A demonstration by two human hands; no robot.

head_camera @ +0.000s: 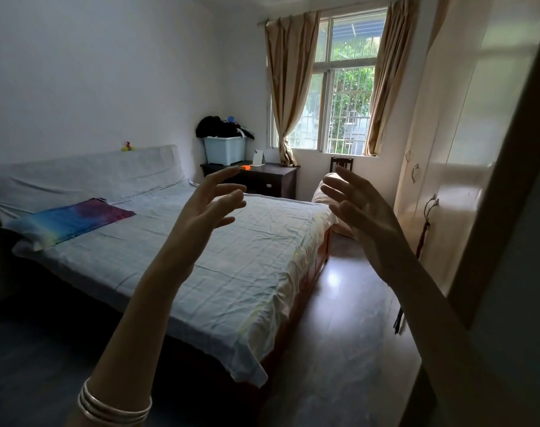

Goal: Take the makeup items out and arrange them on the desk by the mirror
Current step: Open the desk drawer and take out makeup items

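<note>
Far across the bedroom a dark wooden desk stands under the window. A small white standing mirror and a small orange item rest on its top. No makeup item can be made out at this distance. My left hand is raised in front of me, fingers spread and slightly curled, holding nothing. My right hand is raised beside it, palm turned inward, fingers apart and empty. Silver bangles ring my left wrist.
A bed with a pale checked sheet and a colourful pillow fills the middle. A light blue storage bin piled with dark clothes sits on the desk. A cream wardrobe lines the right wall; a strip of wooden floor runs between it and the bed.
</note>
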